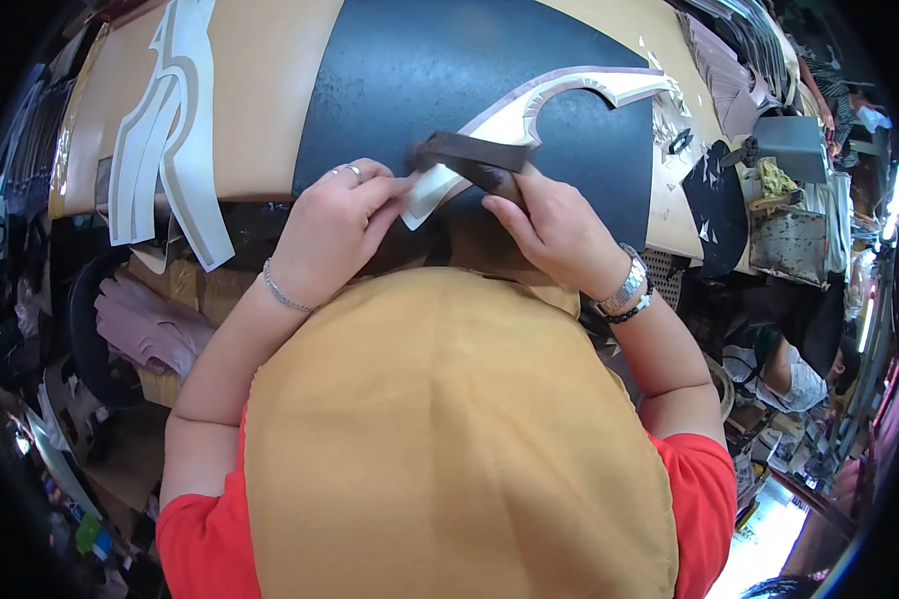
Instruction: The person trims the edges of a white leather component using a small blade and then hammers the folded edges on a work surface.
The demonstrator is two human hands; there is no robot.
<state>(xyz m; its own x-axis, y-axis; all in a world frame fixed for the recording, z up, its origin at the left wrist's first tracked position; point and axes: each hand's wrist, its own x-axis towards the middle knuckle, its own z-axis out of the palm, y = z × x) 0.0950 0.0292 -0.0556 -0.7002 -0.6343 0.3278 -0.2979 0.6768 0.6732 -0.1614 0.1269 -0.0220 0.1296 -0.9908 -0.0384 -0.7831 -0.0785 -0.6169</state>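
A long curved piece of mauve leather with a white backing (514, 122) and a snipped inner edge lies across the black work mat (370, 90). My left hand (342, 215), a ring on one finger, is closed with thumb and fingertips pinching the piece near its lower left end. In my right hand (566, 225) is a dark hammer (479, 160), gripped by its handle. Its head is smeared by motion over the lower part of the piece, close to my left fingertips. Whether it touches the leather I cannot tell.
White cut pieces (175, 120) hang over the table's front edge at left. Mauve leather pieces (150, 324) lie below them. Scraps (669, 125) litter the mat's right side, near a stained metal box (789, 245). Another person's arm (814, 90) shows at far right.
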